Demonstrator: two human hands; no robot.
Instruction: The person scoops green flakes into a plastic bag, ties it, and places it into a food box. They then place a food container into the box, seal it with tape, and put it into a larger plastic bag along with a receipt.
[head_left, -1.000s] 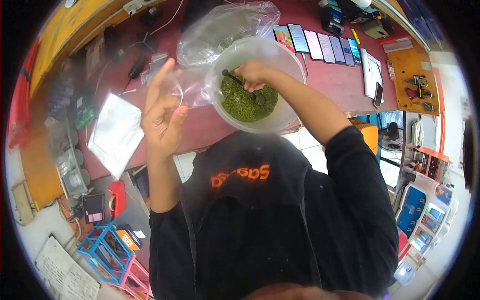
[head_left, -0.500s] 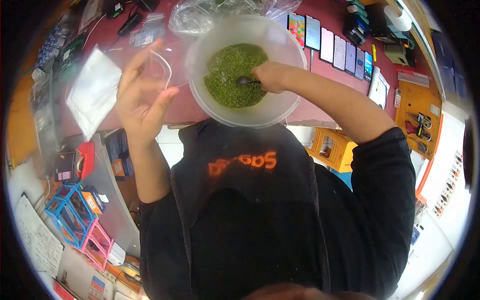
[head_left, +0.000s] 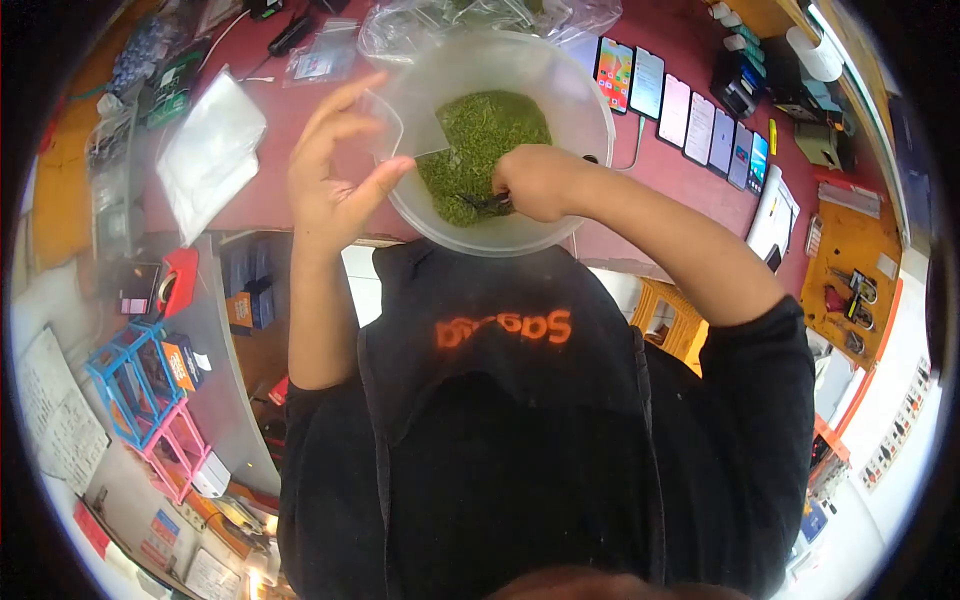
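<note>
A translucent plastic bowl [head_left: 580,100] on the red table holds finely chopped green leaves [head_left: 490,120]. Inside it, my right hand [head_left: 540,182] grips a dark spoon [head_left: 485,203] whose head is down among the greens near the front wall. My left hand [head_left: 340,180] is at the bowl's left rim, thumb and fingers spread around the mouth of a small clear plastic bag [head_left: 395,125]. The bag's edge overlaps the bowl in this view. To the left lies a stack of clear plastic bags [head_left: 212,150].
A row of several lit phones [head_left: 675,110] stretches along the table's right side. Behind the bowl lies a large clear bag [head_left: 430,30] with more greens. Small bag packs [head_left: 325,55] rest back left. A yellow stool [head_left: 672,320] stands below the table edge.
My left hand has brought the small bag right, to the bowl's rim. My right hand has shifted the spoon toward the front of the bowl, deeper into the greens. The view has shifted slightly.
</note>
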